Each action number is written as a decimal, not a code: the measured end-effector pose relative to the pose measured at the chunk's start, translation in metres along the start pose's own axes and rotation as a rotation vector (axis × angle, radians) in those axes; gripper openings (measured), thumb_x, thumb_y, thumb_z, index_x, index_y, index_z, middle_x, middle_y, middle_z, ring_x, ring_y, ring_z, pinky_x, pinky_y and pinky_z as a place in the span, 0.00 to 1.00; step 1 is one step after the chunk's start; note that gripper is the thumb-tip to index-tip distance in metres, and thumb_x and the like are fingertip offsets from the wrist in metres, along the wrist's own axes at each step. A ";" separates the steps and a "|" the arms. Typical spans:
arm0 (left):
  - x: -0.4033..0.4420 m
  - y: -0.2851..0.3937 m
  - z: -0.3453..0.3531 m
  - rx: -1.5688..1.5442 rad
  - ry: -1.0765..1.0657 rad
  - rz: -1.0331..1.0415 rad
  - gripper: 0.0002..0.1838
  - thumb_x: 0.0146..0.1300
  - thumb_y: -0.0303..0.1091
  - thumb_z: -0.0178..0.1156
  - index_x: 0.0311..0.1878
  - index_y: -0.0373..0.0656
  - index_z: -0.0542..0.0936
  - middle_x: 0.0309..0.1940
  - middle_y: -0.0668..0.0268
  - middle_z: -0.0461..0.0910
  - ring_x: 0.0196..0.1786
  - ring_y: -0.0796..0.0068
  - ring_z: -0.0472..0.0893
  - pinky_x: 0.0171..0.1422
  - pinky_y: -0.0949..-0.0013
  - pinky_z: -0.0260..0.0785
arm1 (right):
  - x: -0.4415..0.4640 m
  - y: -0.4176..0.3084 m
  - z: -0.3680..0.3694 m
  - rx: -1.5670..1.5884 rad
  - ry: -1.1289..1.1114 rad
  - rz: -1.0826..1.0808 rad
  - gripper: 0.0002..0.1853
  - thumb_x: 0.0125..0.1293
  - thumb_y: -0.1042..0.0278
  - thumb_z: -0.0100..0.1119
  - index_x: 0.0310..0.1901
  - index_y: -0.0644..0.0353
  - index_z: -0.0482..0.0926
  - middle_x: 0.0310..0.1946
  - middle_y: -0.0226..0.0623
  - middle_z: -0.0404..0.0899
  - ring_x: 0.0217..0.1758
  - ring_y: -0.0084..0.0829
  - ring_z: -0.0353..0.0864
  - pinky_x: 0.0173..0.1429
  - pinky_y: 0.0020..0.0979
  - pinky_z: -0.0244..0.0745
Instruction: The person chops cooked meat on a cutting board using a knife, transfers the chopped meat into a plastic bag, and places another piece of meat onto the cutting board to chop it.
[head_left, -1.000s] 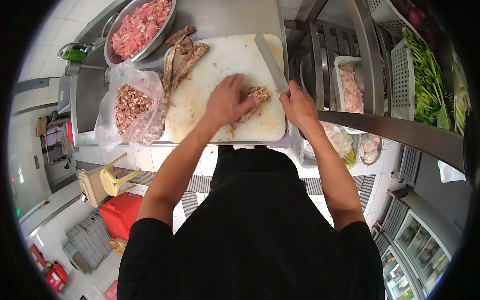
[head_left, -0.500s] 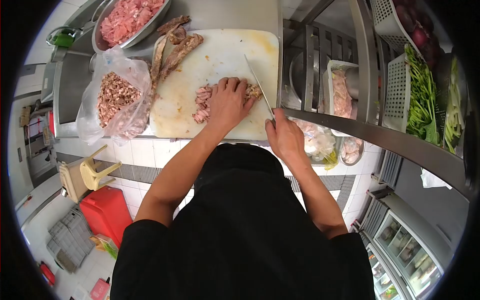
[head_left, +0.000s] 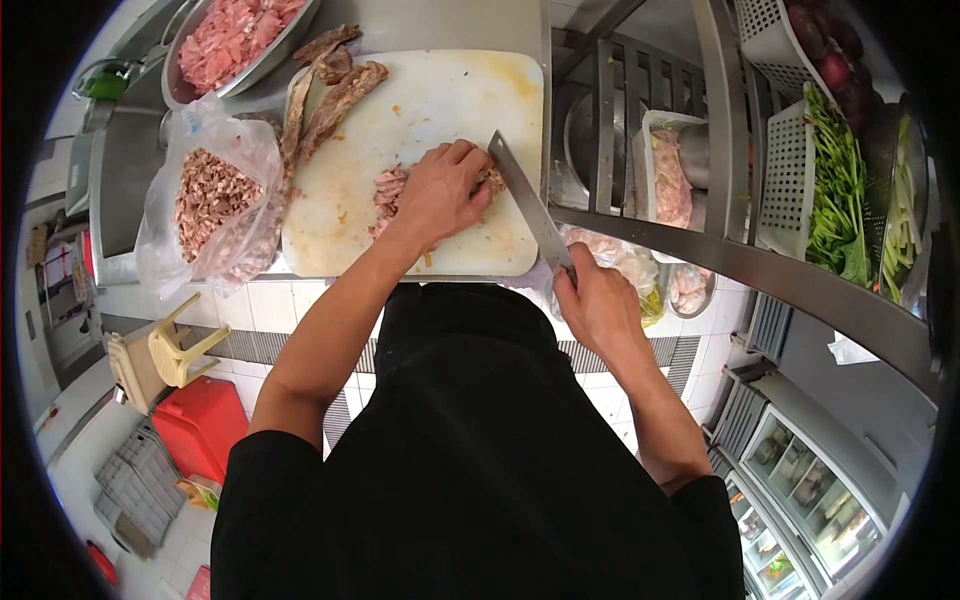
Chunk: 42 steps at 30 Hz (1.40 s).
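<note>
My left hand (head_left: 445, 190) presses down on a pile of cut cooked meat (head_left: 389, 195) on the white cutting board (head_left: 460, 95), its fingers bent over the meat and partly hiding it. A few small bits show by the fingertips. My right hand (head_left: 603, 302) is closed around the handle of a kitchen knife (head_left: 528, 195). The broad blade lies tilted, its flat side showing, with the tip just right of my left fingers. Strips of browned meat (head_left: 342, 105) rest at the board's upper left.
Left of the board sits a plastic bag (head_left: 160, 215) of diced meat (head_left: 215, 198). Behind it stands a metal bowl (head_left: 290, 52) of raw meat (head_left: 235, 40). A metal rack (head_left: 690, 235) holds baskets of leafy greens (head_left: 838, 195) on the right. Below are a stool (head_left: 180, 355) and a red bin (head_left: 203, 425).
My right hand has drawn the knife back and to the right, away from the meat. The blade has turned from edge-on to show its flat side. My left hand stays on the meat.
</note>
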<state>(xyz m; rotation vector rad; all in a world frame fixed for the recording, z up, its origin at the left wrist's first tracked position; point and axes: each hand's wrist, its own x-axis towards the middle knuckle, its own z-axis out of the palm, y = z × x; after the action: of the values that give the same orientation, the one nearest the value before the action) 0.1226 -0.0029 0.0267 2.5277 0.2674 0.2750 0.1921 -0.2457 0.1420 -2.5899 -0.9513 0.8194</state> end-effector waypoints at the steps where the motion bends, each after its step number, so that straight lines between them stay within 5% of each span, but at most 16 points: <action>1: 0.001 0.000 0.001 0.009 -0.023 -0.027 0.14 0.62 0.37 0.65 0.48 0.42 0.80 0.47 0.56 0.80 0.54 0.49 0.79 0.59 0.50 0.73 | -0.004 0.000 0.001 -0.011 -0.009 -0.007 0.11 0.74 0.63 0.54 0.47 0.63 0.72 0.28 0.55 0.85 0.35 0.60 0.86 0.45 0.57 0.78; 14: -0.002 0.002 0.004 0.012 0.122 0.026 0.11 0.58 0.32 0.68 0.42 0.40 0.83 0.43 0.56 0.83 0.51 0.51 0.82 0.59 0.54 0.75 | 0.130 -0.031 0.045 0.000 0.177 -0.232 0.14 0.74 0.64 0.52 0.51 0.67 0.75 0.30 0.57 0.85 0.38 0.62 0.86 0.44 0.59 0.80; 17: -0.009 0.003 -0.013 -0.044 0.267 0.070 0.11 0.59 0.32 0.66 0.44 0.40 0.83 0.45 0.56 0.83 0.53 0.50 0.81 0.60 0.53 0.74 | 0.100 -0.025 0.028 -0.006 0.140 -0.193 0.15 0.75 0.63 0.52 0.53 0.66 0.75 0.30 0.57 0.85 0.37 0.62 0.86 0.44 0.58 0.80; 22: -0.011 -0.008 0.002 -0.047 0.096 -0.061 0.11 0.63 0.34 0.64 0.44 0.39 0.81 0.46 0.55 0.80 0.52 0.49 0.81 0.58 0.50 0.74 | 0.020 -0.014 0.003 -0.056 -0.051 -0.086 0.14 0.74 0.63 0.52 0.53 0.66 0.74 0.27 0.58 0.84 0.33 0.62 0.85 0.43 0.60 0.79; 28: -0.012 -0.008 0.007 -0.029 0.105 -0.057 0.11 0.61 0.33 0.66 0.43 0.39 0.80 0.42 0.55 0.80 0.49 0.49 0.80 0.54 0.50 0.75 | 0.072 -0.022 0.055 -0.112 0.010 -0.107 0.12 0.73 0.66 0.52 0.50 0.65 0.72 0.26 0.58 0.84 0.35 0.61 0.87 0.43 0.59 0.81; 35: -0.018 -0.007 -0.011 -0.163 0.131 -0.042 0.10 0.61 0.32 0.65 0.43 0.39 0.80 0.44 0.55 0.80 0.51 0.50 0.80 0.56 0.51 0.75 | 0.119 -0.047 0.032 0.010 0.184 -0.293 0.13 0.74 0.65 0.51 0.48 0.68 0.74 0.28 0.58 0.84 0.37 0.63 0.86 0.45 0.57 0.81; 37: -0.023 -0.006 -0.010 -0.084 0.259 -0.025 0.10 0.61 0.32 0.65 0.43 0.39 0.79 0.45 0.54 0.80 0.51 0.49 0.80 0.57 0.51 0.74 | 0.086 -0.037 0.015 -0.012 0.032 -0.235 0.13 0.74 0.65 0.52 0.49 0.68 0.74 0.27 0.58 0.84 0.36 0.62 0.86 0.45 0.57 0.80; 42: -0.026 -0.010 0.004 -0.050 0.178 -0.068 0.10 0.61 0.31 0.65 0.44 0.39 0.79 0.45 0.54 0.79 0.51 0.49 0.80 0.58 0.51 0.74 | 0.017 -0.028 0.004 -0.114 -0.104 -0.107 0.14 0.74 0.65 0.52 0.51 0.67 0.72 0.26 0.57 0.83 0.35 0.60 0.87 0.43 0.59 0.80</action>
<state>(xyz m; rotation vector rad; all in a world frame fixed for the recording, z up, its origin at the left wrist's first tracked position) 0.0970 -0.0034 0.0142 2.4423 0.4099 0.4753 0.1862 -0.2133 0.1431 -2.5855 -1.1876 0.9032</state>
